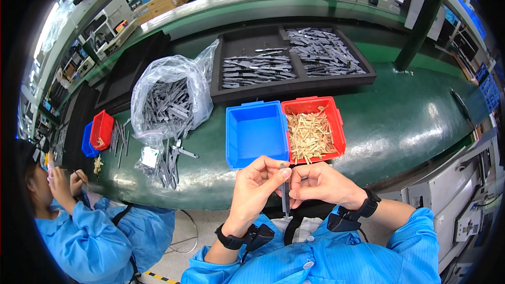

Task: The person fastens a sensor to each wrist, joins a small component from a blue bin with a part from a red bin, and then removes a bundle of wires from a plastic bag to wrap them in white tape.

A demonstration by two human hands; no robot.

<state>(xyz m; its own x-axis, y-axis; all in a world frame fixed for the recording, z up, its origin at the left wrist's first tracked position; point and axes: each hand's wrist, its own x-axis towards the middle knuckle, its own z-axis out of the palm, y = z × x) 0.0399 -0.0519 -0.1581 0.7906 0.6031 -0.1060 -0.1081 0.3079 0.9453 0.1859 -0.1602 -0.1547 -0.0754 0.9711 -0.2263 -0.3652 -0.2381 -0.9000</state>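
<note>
Both hands are held close together by the near edge of the bench [405, 126]: a slim, straight, dark-grey strip [285, 198] is gripped between thumb and fingers of the left hand [256, 185], while the right hand [327, 184] is curled beside it, and whether the strip is also pinched there cannot be told. Just beyond, a smooth blue plastic bin [256, 132] is set beside a red bin [338, 131] heaped with thin, gold-coloured pieces [309, 137]. Similar strips are piled in a crinkled clear bag [140, 100] and a matte black compartmented tray [247, 44]. The bench is surfaced in glossy green; cardboard boxes [164, 5] are stacked farther back, and a co-worker [89, 239] in blue is seen at left. A white label [150, 156] is carried by a small clear packet [141, 167], too small to be read.
</note>
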